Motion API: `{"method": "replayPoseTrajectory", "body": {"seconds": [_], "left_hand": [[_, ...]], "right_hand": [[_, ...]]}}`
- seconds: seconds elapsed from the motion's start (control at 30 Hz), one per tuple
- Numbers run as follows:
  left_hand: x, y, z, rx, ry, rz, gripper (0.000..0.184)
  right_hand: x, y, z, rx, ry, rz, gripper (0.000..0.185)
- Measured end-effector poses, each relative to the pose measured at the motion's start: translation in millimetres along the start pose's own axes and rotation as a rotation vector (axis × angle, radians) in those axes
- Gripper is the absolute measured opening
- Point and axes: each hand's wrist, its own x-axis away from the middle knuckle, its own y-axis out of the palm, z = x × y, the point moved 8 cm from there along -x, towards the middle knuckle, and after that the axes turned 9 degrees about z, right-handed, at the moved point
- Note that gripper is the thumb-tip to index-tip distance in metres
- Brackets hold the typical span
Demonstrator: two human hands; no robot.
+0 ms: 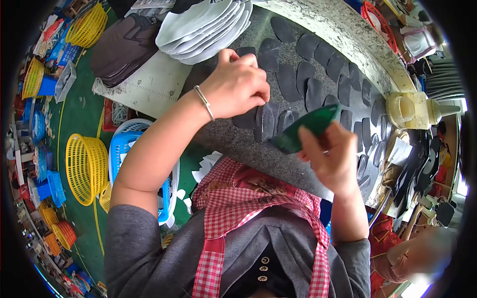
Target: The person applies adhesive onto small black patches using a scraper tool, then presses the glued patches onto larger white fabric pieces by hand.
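Observation:
My right hand (330, 154) grips a green flat plastic scraper (310, 128), its edge down near the black pieces on the dark work surface (218, 134). Over the near rows hangs my left hand (241, 82), a bracelet on its wrist and its fingers curled and pinched together. Whatever lies between those fingertips is hidden. Just below them are a black shoe-shaped piece (267, 121) and a shorter black piece (288, 120). Several more such pieces lie in rows farther off, among them a rounded one (314, 94).
At the far left of the worktop are a stack of pale grey sheets (203, 32) and dark brown sheets (126, 49). A cream container (401, 109) with a nozzle bottle (442, 110) stands right. Yellow baskets (85, 169) stand on the green floor. Another person (397, 258) is at lower right.

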Motion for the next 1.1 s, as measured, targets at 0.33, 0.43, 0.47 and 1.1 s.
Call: {"method": "replayPoseTrajectory", "body": {"seconds": [0.33,0.43,0.47,1.1], "left_hand": [[20.8,-22.0,-27.6,-0.045,-0.018,0.047,0.007],[21.6,-19.2,-25.1,-0.062,-0.046,0.036,0.008],[21.8,-18.3,-24.4,-0.065,-0.047,0.036,0.008],[62.8,-48.4,-54.5,-0.064,-0.276,0.106,0.012]], "right_hand": [[-58.0,62.7,-10.5,0.213,-0.466,0.12,0.018],[-42.2,72.1,-8.7,0.23,-0.456,-0.035,0.018],[-31.1,69.1,-11.4,0.199,-0.385,-0.124,0.019],[-56.3,124.1,-32.3,0.152,-0.486,-0.137,0.02]]}}
